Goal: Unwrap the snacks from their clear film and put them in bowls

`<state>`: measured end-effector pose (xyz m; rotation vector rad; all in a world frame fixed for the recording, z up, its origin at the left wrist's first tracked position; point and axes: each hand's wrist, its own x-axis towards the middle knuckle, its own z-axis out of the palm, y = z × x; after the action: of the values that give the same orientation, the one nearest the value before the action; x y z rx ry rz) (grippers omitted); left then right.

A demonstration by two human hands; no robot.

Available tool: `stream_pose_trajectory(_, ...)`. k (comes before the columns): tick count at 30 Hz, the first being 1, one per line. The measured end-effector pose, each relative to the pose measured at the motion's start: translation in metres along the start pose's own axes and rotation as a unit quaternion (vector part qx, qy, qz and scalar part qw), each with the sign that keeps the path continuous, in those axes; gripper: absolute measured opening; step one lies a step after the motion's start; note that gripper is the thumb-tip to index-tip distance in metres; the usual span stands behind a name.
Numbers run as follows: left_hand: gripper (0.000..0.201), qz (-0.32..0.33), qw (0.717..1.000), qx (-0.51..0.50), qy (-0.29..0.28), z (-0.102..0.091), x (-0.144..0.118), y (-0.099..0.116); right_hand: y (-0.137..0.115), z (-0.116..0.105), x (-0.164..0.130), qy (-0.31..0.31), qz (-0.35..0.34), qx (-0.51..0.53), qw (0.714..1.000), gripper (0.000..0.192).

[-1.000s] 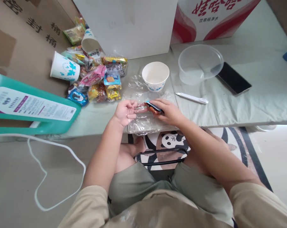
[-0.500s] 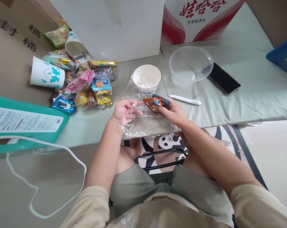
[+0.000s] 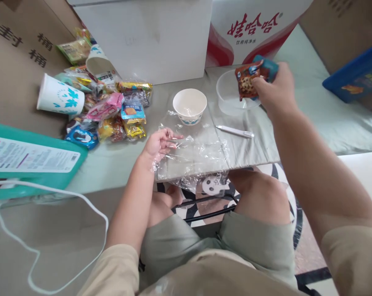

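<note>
My right hand (image 3: 273, 90) is raised above the clear plastic bowl (image 3: 227, 96) and grips a brown cookie snack packet (image 3: 246, 79) with a teal end. My left hand (image 3: 159, 144) rests on a sheet of clear plastic wrap (image 3: 198, 154) spread over the table's front edge, fingers pinching the film. A white paper bowl (image 3: 189, 105) stands just beyond the wrap. A white pen (image 3: 235, 131) lies to its right.
A pile of wrapped snacks (image 3: 112, 111) and two tipped paper cups (image 3: 61, 98) lie at the left. A teal box (image 3: 31, 160) with a white cable (image 3: 50, 230) sits at the near left. White and red cartons stand behind. A blue tray (image 3: 355, 78) is at the far right.
My right hand lifted the snack packet off the plastic wrap and carried it up and right, over the clear bowl. The left hand stayed on the wrap.
</note>
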<state>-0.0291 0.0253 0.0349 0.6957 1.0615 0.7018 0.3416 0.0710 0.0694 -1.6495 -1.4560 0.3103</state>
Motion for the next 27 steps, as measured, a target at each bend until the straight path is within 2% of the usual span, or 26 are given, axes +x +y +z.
stream_pose_trajectory(1,0.017,0.006,1.000,0.008,-0.001,-0.001,0.000,0.000,-0.009,-0.005,0.000,0.033,0.056,-0.032,0.997,0.034)
stream_pose_trajectory(2,0.020,0.014,1.000,0.015,-0.005,-0.002,0.000,0.000,-0.018,-0.008,-0.008,0.052,0.078,-0.050,0.994,0.037)
stream_pose_trajectory(4,0.025,0.035,0.999,0.034,-0.021,-0.003,-0.001,0.000,-0.033,-0.009,-0.043,0.050,0.024,-0.029,0.998,0.028)
stream_pose_trajectory(6,0.027,0.065,0.996,0.052,-0.044,-0.004,-0.003,0.001,-0.036,0.000,-0.089,-0.007,0.003,0.015,1.000,0.027)
stream_pose_trajectory(9,0.024,0.111,0.990,0.060,-0.068,-0.007,-0.007,0.002,-0.026,0.025,-0.142,-0.125,0.015,0.000,0.992,0.056)
stream_pose_trajectory(11,0.021,0.136,0.986,0.061,-0.077,-0.009,-0.010,0.002,-0.021,0.043,-0.153,-0.180,0.001,-0.022,0.983,0.063)
stream_pose_trajectory(13,0.018,0.156,0.982,0.071,-0.081,-0.012,-0.013,0.001,-0.023,0.055,-0.148,-0.193,-0.021,-0.036,0.980,0.043)
stream_pose_trajectory(16,0.016,0.177,0.977,0.106,-0.044,-0.017,-0.012,-0.002,-0.044,0.049,-0.137,-0.139,-0.054,-0.040,0.988,0.008)
stream_pose_trajectory(19,0.010,0.187,0.973,0.131,0.041,-0.019,-0.009,-0.005,-0.072,0.022,-0.147,-0.046,-0.120,-0.052,0.990,0.004)
stream_pose_trajectory(21,0.004,0.189,0.973,0.115,0.071,-0.020,-0.005,-0.006,-0.080,0.005,-0.162,-0.026,-0.197,-0.070,0.978,0.013)
stream_pose_trajectory(24,0.003,0.191,0.976,0.081,0.073,-0.018,0.000,-0.007,-0.066,0.001,-0.181,0.000,-0.298,-0.078,0.952,0.024)
stream_pose_trajectory(27,0.006,0.192,0.975,0.070,0.084,-0.015,0.003,-0.008,-0.037,0.015,-0.185,0.005,-0.326,-0.108,0.939,0.028)
